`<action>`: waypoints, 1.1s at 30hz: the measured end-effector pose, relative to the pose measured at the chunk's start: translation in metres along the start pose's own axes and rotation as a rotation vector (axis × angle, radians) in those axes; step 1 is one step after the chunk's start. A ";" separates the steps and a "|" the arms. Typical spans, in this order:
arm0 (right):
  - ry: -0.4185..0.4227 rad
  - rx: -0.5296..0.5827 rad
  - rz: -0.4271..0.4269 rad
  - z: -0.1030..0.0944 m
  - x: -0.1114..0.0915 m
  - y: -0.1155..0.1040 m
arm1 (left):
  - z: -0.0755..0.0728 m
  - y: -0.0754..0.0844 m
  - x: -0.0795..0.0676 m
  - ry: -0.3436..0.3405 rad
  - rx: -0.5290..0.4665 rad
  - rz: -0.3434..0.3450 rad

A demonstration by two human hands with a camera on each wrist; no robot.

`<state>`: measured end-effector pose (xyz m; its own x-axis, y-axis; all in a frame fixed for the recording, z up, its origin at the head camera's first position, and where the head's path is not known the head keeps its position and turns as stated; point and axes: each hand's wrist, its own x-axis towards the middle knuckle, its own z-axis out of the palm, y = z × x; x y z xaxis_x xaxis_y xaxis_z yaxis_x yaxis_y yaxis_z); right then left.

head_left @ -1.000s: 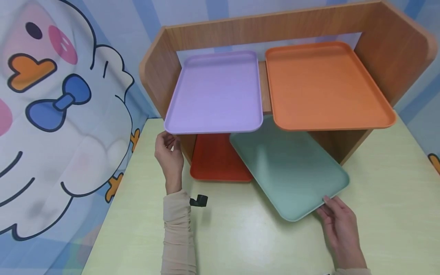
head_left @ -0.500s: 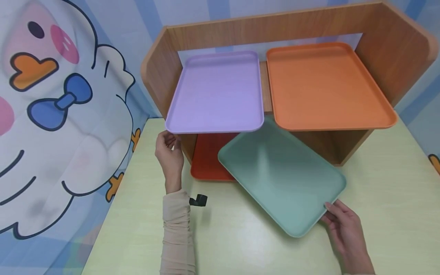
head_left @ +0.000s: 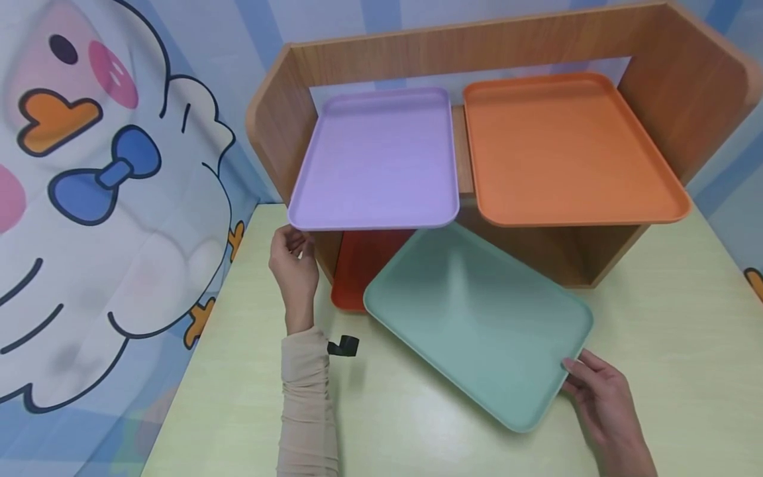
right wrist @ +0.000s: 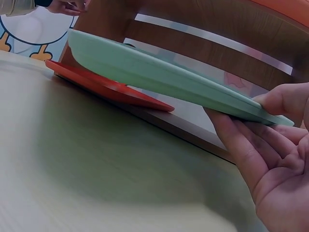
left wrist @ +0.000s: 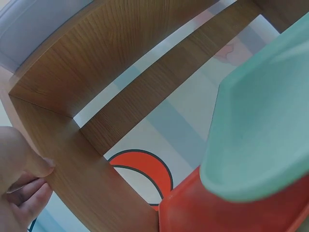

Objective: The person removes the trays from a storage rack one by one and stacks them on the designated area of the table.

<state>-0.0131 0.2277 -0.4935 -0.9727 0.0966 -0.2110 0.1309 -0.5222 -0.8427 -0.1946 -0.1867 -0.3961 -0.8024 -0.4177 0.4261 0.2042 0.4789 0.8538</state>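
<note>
My right hand (head_left: 605,404) holds a pale green tray (head_left: 477,324) by its right short edge, thumb at the rim and fingers underneath. In the right wrist view the tray (right wrist: 159,77) is raised off the table, tilted. Its far corner reaches under the front of a purple tray (head_left: 375,159) on the upper shelf. It overlaps a red tray (head_left: 352,278) on the lower level, hiding much of it. My left hand (head_left: 295,271) grips the front edge of the left side panel (left wrist: 72,164) of the wooden shelf (head_left: 477,56), fingers curled at its outer side.
An orange tray (head_left: 572,152) lies on the upper shelf right of the purple one; both jut past the front. The lower right compartment (head_left: 548,252) has a bare wooden floor. A pale table (head_left: 405,424) spreads in front. A cartoon-printed cloth (head_left: 137,265) hangs at the left and behind.
My right hand has drawn the green tray out from the shelf, towards me and leftward, turning it and covering more of the red tray. My left hand has stayed put.
</note>
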 end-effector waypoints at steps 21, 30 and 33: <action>-0.138 -0.184 0.026 -0.002 0.001 0.001 | -0.001 0.003 0.002 -0.017 -0.019 -0.019; -0.201 -0.270 0.038 -0.005 -0.002 0.003 | -0.001 0.003 0.002 -0.009 -0.033 -0.008; -0.249 -0.260 0.028 -0.006 -0.001 0.005 | -0.001 0.003 0.003 -0.010 -0.030 -0.011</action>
<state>-0.0105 0.2306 -0.5002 -0.9807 -0.1408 -0.1357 0.1715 -0.2859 -0.9428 -0.1955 -0.1874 -0.3921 -0.8102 -0.4150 0.4139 0.2120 0.4509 0.8670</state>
